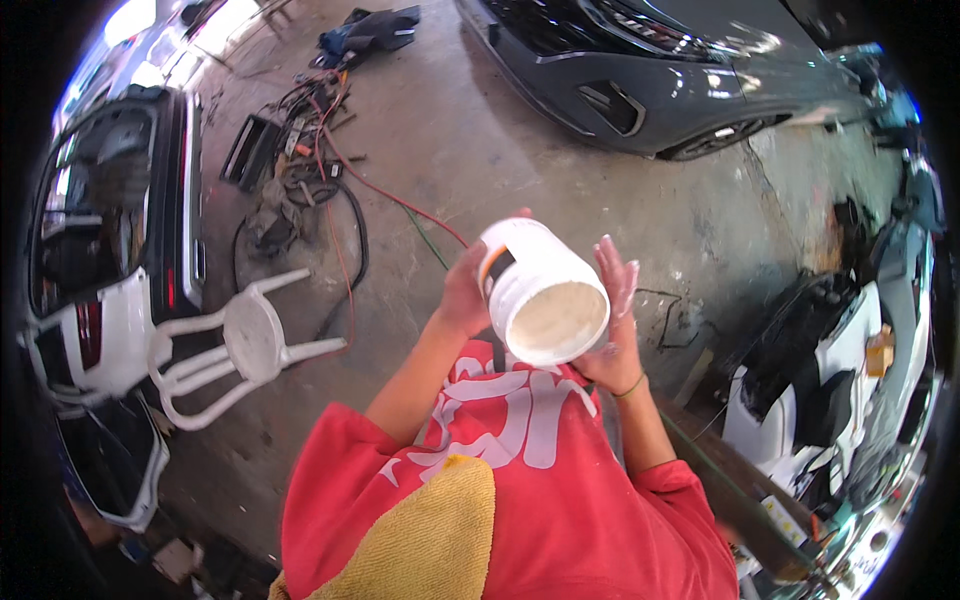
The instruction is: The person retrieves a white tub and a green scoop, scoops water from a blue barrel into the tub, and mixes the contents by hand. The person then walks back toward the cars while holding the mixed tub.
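A white plastic tub with an orange and black label patch is tilted in front of my chest. Its round end, beige and smeared-looking, faces me; I cannot tell whether this is the open mouth or a closed end. My left hand is wrapped around the tub's left side, some of its fingers hidden behind it. On the other side, my right hand has its fingers stretched up beside the tub, with the thumb near the lower rim. White residue coats those fingers.
A white plastic chair lies at the left, near a white car's rear. Hoses and tools litter the concrete floor. A dark grey car stands ahead; car parts are piled right. A yellow cloth hangs over my shirt.
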`<action>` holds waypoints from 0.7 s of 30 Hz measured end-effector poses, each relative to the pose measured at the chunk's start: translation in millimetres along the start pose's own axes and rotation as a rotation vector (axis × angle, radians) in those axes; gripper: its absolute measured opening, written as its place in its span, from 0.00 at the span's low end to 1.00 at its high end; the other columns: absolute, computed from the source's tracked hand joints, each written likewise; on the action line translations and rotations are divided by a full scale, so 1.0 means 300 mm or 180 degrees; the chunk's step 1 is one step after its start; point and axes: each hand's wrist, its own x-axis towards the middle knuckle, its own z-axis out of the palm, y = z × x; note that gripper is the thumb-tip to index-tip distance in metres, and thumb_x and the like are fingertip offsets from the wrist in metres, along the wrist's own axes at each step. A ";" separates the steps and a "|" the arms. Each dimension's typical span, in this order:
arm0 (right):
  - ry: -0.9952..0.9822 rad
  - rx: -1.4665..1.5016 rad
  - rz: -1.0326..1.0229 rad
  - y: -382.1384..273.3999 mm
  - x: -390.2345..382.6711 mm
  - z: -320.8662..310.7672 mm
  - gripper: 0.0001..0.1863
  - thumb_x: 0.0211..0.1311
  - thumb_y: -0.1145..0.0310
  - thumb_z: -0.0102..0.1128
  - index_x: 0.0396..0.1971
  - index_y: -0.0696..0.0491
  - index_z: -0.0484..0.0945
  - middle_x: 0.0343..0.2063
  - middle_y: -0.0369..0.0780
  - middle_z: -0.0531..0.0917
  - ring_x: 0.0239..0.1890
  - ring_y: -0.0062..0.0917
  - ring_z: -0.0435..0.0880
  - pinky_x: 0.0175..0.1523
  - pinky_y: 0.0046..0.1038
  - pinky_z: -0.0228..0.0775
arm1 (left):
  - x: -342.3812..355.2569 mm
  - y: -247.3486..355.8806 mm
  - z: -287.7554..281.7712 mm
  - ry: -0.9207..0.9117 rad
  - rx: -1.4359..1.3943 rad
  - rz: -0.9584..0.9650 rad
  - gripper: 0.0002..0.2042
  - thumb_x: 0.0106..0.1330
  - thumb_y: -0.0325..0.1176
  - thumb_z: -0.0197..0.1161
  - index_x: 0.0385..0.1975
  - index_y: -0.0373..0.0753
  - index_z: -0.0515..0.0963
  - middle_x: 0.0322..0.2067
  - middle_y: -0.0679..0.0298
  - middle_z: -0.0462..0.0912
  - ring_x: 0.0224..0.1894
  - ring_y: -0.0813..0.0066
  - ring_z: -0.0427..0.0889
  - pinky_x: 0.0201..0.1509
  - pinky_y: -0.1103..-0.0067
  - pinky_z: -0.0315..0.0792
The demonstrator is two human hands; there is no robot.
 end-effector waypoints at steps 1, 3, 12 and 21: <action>0.0128 0.0312 0.0217 0.004 0.024 -0.021 0.72 0.35 0.59 0.83 0.74 0.48 0.33 0.70 0.54 0.54 0.70 0.47 0.59 0.68 0.45 0.58 | 0.054 0.027 -0.030 0.0070 -0.0100 0.0044 0.41 0.65 0.63 0.51 0.72 0.42 0.51 0.64 0.44 0.65 0.64 0.47 0.68 0.68 0.58 0.63; 0.0124 0.0233 0.0580 0.022 0.048 -0.071 0.74 0.33 0.57 0.84 0.74 0.46 0.33 0.71 0.52 0.53 0.68 0.45 0.64 0.68 0.45 0.58 | 0.158 0.077 -0.062 0.0189 -0.0322 0.0137 0.38 0.66 0.59 0.52 0.72 0.44 0.52 0.64 0.42 0.64 0.64 0.45 0.68 0.67 0.55 0.64; 0.0606 0.0450 0.0829 0.193 0.229 -0.258 0.77 0.28 0.53 0.85 0.74 0.50 0.33 0.70 0.53 0.55 0.65 0.43 0.69 0.64 0.41 0.63 | 0.578 0.004 -0.033 0.0164 -0.0173 0.0219 0.35 0.72 0.58 0.45 0.71 0.38 0.53 0.67 0.60 0.62 0.69 0.63 0.61 0.72 0.66 0.56; 0.1332 -0.0655 0.1136 0.445 0.344 -0.948 0.59 0.33 0.61 0.81 0.67 0.57 0.54 0.58 0.49 0.67 0.63 0.41 0.67 0.67 0.38 0.58 | 1.156 -0.449 0.302 -0.0085 0.0910 -0.0752 0.36 0.66 0.42 0.60 0.72 0.43 0.51 0.64 0.56 0.66 0.66 0.61 0.65 0.69 0.66 0.61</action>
